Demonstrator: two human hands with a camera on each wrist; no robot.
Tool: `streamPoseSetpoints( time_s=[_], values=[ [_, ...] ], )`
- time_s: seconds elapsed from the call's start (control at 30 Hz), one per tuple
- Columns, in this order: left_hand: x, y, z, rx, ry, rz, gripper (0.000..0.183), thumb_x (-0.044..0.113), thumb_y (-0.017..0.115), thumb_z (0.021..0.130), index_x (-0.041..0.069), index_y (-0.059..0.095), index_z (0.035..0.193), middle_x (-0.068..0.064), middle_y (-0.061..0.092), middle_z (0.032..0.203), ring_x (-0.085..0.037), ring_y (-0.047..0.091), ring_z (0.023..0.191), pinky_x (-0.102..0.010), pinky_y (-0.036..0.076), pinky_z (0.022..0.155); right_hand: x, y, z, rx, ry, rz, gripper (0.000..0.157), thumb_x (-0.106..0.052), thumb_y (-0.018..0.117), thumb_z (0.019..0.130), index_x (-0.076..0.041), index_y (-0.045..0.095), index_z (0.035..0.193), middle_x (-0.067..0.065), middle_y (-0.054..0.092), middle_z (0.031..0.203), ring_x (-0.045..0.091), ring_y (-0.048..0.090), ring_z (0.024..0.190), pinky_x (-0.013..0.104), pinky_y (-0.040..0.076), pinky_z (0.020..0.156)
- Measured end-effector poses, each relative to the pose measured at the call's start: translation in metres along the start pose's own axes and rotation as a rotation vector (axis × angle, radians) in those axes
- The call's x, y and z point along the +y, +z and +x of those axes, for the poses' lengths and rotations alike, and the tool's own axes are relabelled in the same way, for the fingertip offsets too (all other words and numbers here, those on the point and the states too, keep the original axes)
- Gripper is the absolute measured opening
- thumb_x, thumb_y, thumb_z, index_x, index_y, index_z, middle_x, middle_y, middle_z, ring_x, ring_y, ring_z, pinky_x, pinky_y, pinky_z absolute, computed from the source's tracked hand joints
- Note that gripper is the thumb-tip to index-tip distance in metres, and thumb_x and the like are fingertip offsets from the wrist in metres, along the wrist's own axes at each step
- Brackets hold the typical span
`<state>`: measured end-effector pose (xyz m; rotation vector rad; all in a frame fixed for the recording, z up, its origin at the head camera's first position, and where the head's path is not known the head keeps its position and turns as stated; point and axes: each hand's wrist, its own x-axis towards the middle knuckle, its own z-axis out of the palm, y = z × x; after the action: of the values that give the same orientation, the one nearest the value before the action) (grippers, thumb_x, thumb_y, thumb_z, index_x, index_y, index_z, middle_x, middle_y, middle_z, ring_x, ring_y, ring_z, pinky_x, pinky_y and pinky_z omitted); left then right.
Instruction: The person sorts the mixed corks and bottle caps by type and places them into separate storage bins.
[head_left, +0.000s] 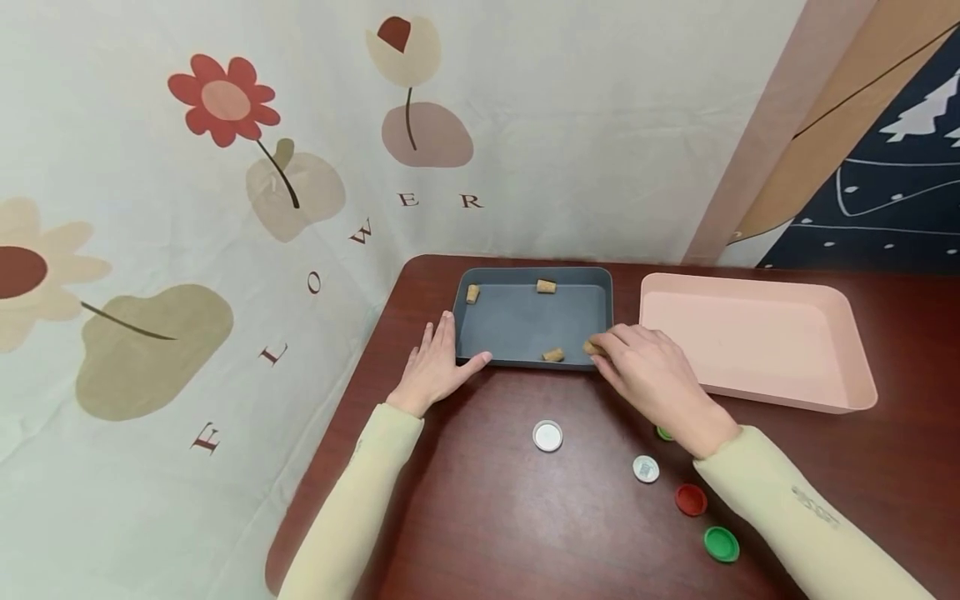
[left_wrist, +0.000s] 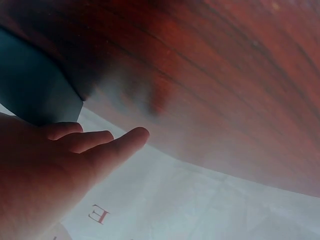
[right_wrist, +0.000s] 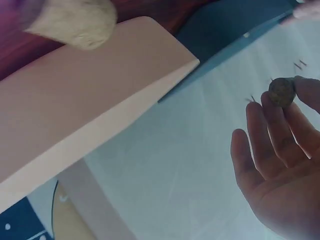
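Observation:
My right hand [head_left: 648,371] pinches a cork [right_wrist: 281,92] between thumb and fingertips, at the front right corner of the dark grey tray [head_left: 532,321]. Three more corks lie in that tray: one cork [head_left: 472,293] at the back left, another cork [head_left: 546,287] along the back wall, and a third cork [head_left: 552,355] by the front wall. My left hand [head_left: 433,367] rests against the tray's front left corner, fingers straight along the outer left side and thumb over the front rim. In the left wrist view, the fingers [left_wrist: 120,147] are extended beside the tray wall.
A pink tray [head_left: 757,333] stands right of the grey one. On the table [head_left: 480,517] nearer me lie a white cap [head_left: 547,436], a silvery cap [head_left: 646,469], a red cap [head_left: 691,500] and a green cap [head_left: 722,544]. Another green cap [head_left: 664,433] is partly hidden under my right forearm.

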<state>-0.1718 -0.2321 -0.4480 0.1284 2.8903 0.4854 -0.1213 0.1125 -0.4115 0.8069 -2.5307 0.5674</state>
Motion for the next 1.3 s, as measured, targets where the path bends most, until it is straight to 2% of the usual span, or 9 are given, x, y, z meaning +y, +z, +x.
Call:
streamPoseSetpoints(
  time_s=[0.2,0.37,0.63,0.83,0.9,1.0,1.13,1.3],
  values=[
    [0.0,0.0,0.0,0.002,-0.001,-0.014,0.118,0.084,0.046,0.09,0.008,-0.001,0.166,-0.007,0.002,0.174,-0.036,0.003,0.159,-0.065,0.017,0.121,0.007,0.025,0.018,-0.037,-0.027,-0.041,0.011,-0.011,0.076,0.093,-0.003,0.073,0.1,0.01,0.069,0.092,0.032,0.065,0.082,0.046,0.054,0.074],
    [0.0,-0.001,0.0,-0.009,-0.004,-0.013,0.118,0.084,0.046,0.09,0.008,-0.002,0.166,-0.007,0.0,0.174,-0.036,0.001,0.159,-0.065,0.017,0.121,0.012,0.038,0.029,-0.086,-0.017,-0.038,0.009,-0.009,0.075,0.094,-0.001,0.074,0.098,0.012,0.068,0.089,0.033,0.066,0.079,0.047,0.054,0.07],
    [0.0,0.0,0.0,-0.013,-0.005,-0.018,0.117,0.083,0.047,0.09,0.008,-0.003,0.166,-0.007,0.0,0.174,-0.036,0.001,0.159,-0.065,0.018,0.121,0.012,0.05,0.04,-0.191,0.047,-0.013,0.007,-0.008,0.074,0.095,-0.002,0.073,0.092,0.011,0.066,0.083,0.034,0.067,0.077,0.048,0.056,0.07],
    [0.001,0.0,0.0,-0.006,0.003,-0.024,0.117,0.082,0.048,0.09,0.007,-0.001,0.166,-0.008,0.002,0.174,-0.037,0.003,0.159,-0.065,0.019,0.12,0.013,0.054,0.043,-0.218,0.08,0.011,0.011,-0.007,0.074,0.094,-0.004,0.07,0.085,0.009,0.066,0.076,0.033,0.069,0.073,0.049,0.056,0.066],
    [0.001,0.001,0.001,-0.008,0.006,-0.023,0.118,0.083,0.048,0.09,0.007,-0.002,0.166,-0.008,0.001,0.174,-0.037,0.003,0.159,-0.065,0.019,0.12,0.013,0.053,0.041,-0.222,0.093,0.015,0.012,-0.009,0.075,0.094,-0.005,0.069,0.084,0.008,0.066,0.076,0.034,0.069,0.073,0.049,0.056,0.066],
    [0.001,0.002,0.002,-0.012,0.008,-0.02,0.118,0.084,0.047,0.089,0.008,-0.002,0.166,-0.007,0.001,0.174,-0.037,0.003,0.159,-0.065,0.019,0.12,0.012,0.046,0.038,-0.216,0.106,0.029,0.011,-0.013,0.076,0.094,-0.003,0.072,0.094,0.01,0.069,0.084,0.033,0.07,0.078,0.049,0.056,0.07],
    [0.001,0.0,0.002,-0.01,0.015,-0.028,0.118,0.084,0.047,0.089,0.008,0.0,0.166,-0.008,0.001,0.174,-0.038,0.002,0.159,-0.066,0.018,0.12,0.009,0.028,0.031,-0.192,0.106,0.063,0.028,-0.02,0.076,0.095,0.0,0.074,0.114,0.014,0.074,0.106,0.033,0.071,0.096,0.05,0.057,0.082],
    [0.0,-0.002,0.001,0.0,0.015,-0.042,0.118,0.083,0.049,0.089,0.008,0.002,0.167,-0.009,0.004,0.174,-0.038,0.003,0.159,-0.066,0.019,0.12,0.008,0.0,0.019,-0.176,0.108,0.107,0.037,-0.024,0.074,0.098,0.0,0.071,0.125,0.018,0.07,0.123,0.036,0.067,0.113,0.054,0.053,0.094]
  ],
)
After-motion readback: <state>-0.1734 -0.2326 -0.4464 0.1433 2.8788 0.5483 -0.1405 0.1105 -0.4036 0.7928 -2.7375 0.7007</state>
